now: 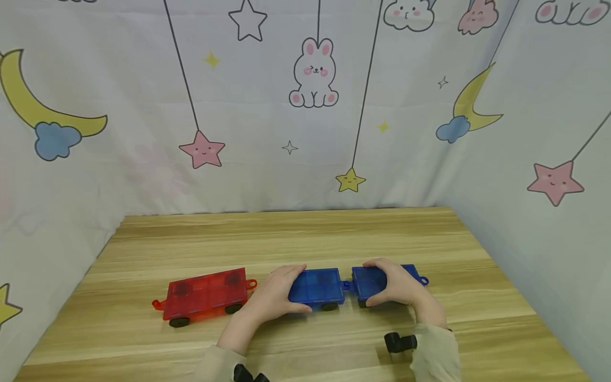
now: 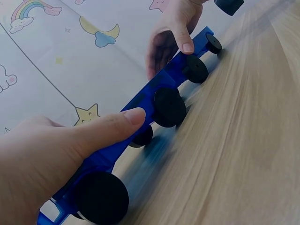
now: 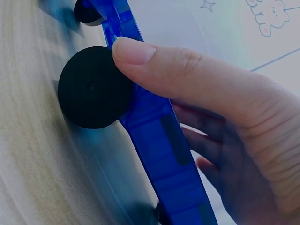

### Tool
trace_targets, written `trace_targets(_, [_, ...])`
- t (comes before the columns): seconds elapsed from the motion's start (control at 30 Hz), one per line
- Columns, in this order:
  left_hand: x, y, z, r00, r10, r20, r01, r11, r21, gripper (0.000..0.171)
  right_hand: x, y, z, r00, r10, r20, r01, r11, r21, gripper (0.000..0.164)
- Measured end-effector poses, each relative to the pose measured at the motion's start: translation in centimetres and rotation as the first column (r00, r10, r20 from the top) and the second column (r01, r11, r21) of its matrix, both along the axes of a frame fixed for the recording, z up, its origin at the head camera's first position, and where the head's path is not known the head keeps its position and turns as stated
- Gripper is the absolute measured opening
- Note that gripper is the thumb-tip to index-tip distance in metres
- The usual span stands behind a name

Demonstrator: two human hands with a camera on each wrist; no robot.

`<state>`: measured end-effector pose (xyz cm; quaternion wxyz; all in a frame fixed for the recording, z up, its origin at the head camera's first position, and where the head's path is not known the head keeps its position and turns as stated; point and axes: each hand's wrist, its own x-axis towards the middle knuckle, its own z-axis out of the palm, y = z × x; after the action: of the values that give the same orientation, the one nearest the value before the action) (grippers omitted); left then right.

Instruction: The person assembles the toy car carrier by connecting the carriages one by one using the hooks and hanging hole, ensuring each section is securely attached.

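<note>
Two translucent blue toy train cars with black wheels stand end to end on the wooden table. Their ends meet at a small blue coupling, which looks joined. My left hand grips the left blue car, thumb along the near side and fingers over the far side. Around the right blue car my right hand holds the same way. In the right wrist view the thumb presses the car's side just above a black wheel. The far fingertips are partly hidden.
Left of my left hand stands a red toy train car with a hook at its left end and a ring at its right. A patterned cloth hangs behind and beside the table. Black wrist mounts sit at both sleeves.
</note>
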<state>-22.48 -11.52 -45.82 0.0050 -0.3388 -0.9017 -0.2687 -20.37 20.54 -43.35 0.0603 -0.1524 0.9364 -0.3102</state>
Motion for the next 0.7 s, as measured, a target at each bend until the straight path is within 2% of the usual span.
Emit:
trace_targets(0.5, [0.07, -0.04, 0.38, 0.998, -0.034, -0.043, 0.032, 0.999, -0.041, 0.099, 0.16, -0.07, 0.43, 1.0, 0.02, 0.01, -0.02, 1.0, 0.01, 0.092])
trace_targets(0.7, [0.11, -0.53, 0.73, 0.999, -0.033, 0.012, 0.033, 0.999, 0.015, 0.103, 0.29, -0.29, 0.79, 0.999, -0.013, 0.034, 0.013, 1.0, 0.022, 0.099])
